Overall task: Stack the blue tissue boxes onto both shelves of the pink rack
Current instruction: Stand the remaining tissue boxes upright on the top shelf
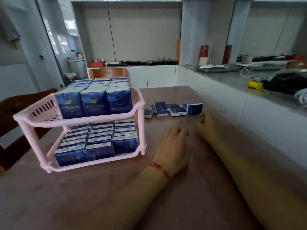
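A reddish-brown surface (99, 196) stands in a kitchen-like room, with a grey counter (232, 80) to the right and white cabinets behind. The pink rack (141, 103) at left carries upright blue tissue boxes (93, 103) on both shelves. A few loose boxes (176, 109) lie just beyond the hands. The left hand (172, 150) and right hand (207, 125) rest on the surface, fingers loosely curled, holding nothing.

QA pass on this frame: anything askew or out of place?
Yes. A handful of loose blue boxes lie jumbled on the table right of the pink rack, tipped at mixed angles, not shelved. Boxes on both shelves stand in neat rows. Both hands hold nothing.
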`<control>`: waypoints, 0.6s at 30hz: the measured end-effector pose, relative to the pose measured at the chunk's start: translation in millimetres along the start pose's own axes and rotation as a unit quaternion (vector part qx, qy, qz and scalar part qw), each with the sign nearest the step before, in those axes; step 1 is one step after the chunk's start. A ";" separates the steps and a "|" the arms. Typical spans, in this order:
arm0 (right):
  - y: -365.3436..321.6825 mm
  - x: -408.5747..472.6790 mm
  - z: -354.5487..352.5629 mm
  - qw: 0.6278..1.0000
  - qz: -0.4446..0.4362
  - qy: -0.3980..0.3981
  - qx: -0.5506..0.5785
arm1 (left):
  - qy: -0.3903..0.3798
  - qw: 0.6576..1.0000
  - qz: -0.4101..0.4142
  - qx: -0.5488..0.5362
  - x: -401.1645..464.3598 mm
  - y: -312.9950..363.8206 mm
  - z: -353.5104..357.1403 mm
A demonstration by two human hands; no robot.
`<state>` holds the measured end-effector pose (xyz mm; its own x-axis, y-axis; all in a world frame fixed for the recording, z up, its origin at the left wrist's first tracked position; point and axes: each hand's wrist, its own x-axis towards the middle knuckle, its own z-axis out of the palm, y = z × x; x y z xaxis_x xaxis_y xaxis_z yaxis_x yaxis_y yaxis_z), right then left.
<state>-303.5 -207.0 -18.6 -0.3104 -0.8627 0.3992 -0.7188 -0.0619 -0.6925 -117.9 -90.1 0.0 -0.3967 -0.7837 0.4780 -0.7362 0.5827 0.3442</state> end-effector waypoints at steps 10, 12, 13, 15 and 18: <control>14.8 86.6 35.0 0.943 -0.170 -0.008 -0.287 | 0.062 0.997 -0.021 -0.051 9.2 -21.8 17.8; 18.4 88.4 33.1 0.942 -0.180 0.039 -0.281 | 0.059 0.996 -0.026 -0.057 9.2 -22.6 17.9; 20.7 86.7 29.5 0.946 -0.177 0.068 -0.261 | 0.059 0.996 -0.027 -0.064 8.8 -22.9 17.7; 20.5 76.3 19.9 0.971 -0.138 0.118 -0.158 | 0.061 0.994 -0.033 -0.089 7.7 -22.9 16.4; 4.5 56.5 0.3 0.995 -0.041 0.069 0.055 | 0.069 0.988 -0.055 -0.130 8.4 -23.2 16.2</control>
<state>-324.1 -256.2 0.7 -0.3425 -0.7755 0.5303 -0.6750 -0.1895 -0.7131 -113.0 -113.7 -17.2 -0.2318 -0.8186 0.5256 -0.5983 0.5459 0.5865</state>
